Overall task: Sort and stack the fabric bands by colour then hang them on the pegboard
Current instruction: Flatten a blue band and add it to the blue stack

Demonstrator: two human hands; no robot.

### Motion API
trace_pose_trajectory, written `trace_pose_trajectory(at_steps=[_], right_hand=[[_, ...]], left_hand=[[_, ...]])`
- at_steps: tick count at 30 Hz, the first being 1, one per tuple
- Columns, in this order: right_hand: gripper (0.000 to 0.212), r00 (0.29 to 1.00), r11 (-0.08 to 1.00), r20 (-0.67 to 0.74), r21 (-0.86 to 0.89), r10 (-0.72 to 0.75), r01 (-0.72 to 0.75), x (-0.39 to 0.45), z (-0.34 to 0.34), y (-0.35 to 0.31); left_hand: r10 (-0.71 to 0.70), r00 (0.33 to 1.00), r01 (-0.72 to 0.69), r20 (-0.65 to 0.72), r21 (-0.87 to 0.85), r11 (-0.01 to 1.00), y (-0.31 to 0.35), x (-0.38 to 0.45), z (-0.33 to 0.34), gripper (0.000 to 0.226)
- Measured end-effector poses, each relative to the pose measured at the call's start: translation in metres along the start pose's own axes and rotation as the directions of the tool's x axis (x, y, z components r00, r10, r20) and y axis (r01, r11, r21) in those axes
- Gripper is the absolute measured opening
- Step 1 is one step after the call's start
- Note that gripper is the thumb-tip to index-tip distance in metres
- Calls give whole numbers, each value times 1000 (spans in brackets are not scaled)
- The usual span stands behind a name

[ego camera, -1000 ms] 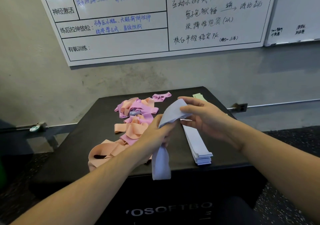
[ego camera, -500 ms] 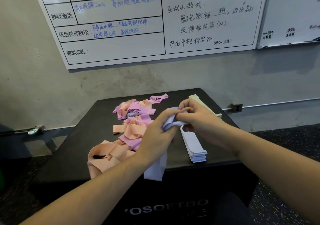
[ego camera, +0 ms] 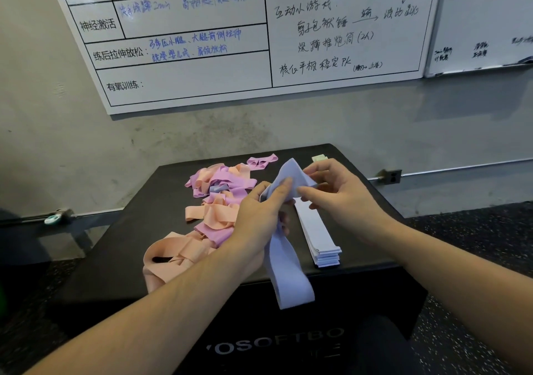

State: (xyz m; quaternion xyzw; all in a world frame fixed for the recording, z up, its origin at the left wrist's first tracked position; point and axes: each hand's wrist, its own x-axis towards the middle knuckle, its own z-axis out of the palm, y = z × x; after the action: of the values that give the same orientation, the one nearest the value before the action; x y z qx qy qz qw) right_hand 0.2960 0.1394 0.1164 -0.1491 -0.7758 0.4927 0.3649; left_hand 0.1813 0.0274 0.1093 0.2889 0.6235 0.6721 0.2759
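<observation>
- The left hand (ego camera: 259,216), at the centre of the frame, gripped a lavender band (ego camera: 284,259) with its fingers curled round the upper part of the strip.
- The right hand (ego camera: 343,199), just right of centre, pinched the top of the same band between thumb and fingertips; its remaining fingers were loosely bent.
- The top of the band formed a raised peak between the two hands. Its lower length hung down past the near edge of the black box (ego camera: 115,259) and ended at the lower centre of the frame.
- A flat stack of lavender bands (ego camera: 320,239) lay on the box top just right of the held band, running from below the right hand toward the near edge.
- A mixed pile of pink and peach bands (ego camera: 216,201) lay unsorted left of centre, partly behind the left hand.
- Several peach bands (ego camera: 173,256) lay looped at the near left part of the box top.
- A single pink band (ego camera: 261,161) lay apart from the pile, near the far edge.
- A pale green stack (ego camera: 318,158) showed at the far right of the box top, largely hidden by the right hand.
- A whiteboard (ego camera: 202,86) with handwritten text filled the upper part of the frame, with a second whiteboard (ego camera: 484,23) at the upper right.
</observation>
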Motion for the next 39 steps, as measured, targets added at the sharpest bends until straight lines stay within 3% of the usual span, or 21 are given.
trace_pose_trajectory(at_steps=[3,10,15,19,21,26,30,35,39], right_hand=[[7,999,999,-54,38,4,-2,0,0,2],[14,989,981,-133,191,64,-38,11,-6,-1],[14,992,984,-111,177,55,-35,20,-12,-4],[13,995,988,-98,151,35,-20,26,-14,-3],[14,993,989,-113,148,35,-18,28,-14,-1],[16,983,970,-153,234,97,-59,27,-15,10],[26,972,907,-31,369,231,-204,16,-15,29],[30,915,906,186,167,359,-389,0,-22,72],[23,918,923,157,73,365,-379,-4,-30,101]], left_hand=[[-16,999,16,37,-12,1000,-4,2,0,46],[9,995,-16,95,72,997,-13,1,1,34],[47,986,-80,159,203,976,-17,6,-1,33],[65,965,-104,253,145,984,-10,11,5,33],[106,960,-141,258,119,983,-5,14,9,18],[147,964,-164,223,63,984,-1,33,25,24],[113,980,-104,165,-58,993,4,50,39,13],[35,997,-24,75,-148,989,5,85,51,15],[66,998,-64,10,-150,987,0,116,52,12]])
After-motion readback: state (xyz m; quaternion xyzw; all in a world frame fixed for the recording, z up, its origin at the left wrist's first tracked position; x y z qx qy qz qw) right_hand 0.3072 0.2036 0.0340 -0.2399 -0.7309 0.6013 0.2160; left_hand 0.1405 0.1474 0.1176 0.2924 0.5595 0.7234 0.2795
